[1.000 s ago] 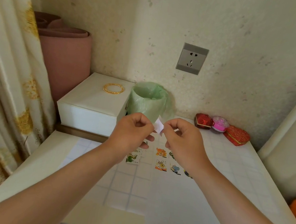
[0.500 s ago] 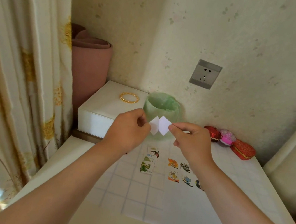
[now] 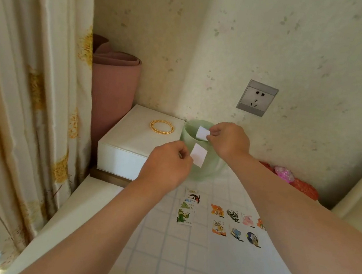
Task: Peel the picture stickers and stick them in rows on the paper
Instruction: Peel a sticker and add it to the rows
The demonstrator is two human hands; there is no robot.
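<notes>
The left hand is held up over the table. Its thumb and finger are pressed together on the corner of the lower white piece, a small white square with its blank side facing up. The right hand is a bit higher and farther back. Its fingertips pinch the upper white piece and hold it right over the open top of the green bin. The two white pieces are near each other but do not touch. I cannot tell which one is the sticker and which one is the backing. Down on the table, the paper lies flat under the right arm. The stuck stickers sit on it in two rows, with little animal pictures on them. Just to the left of them is the loose sticker pile, with the stickers lying partly on top of each other. A white box stands to the left of the bin, and the gold bangles lie on top of it.
</notes>
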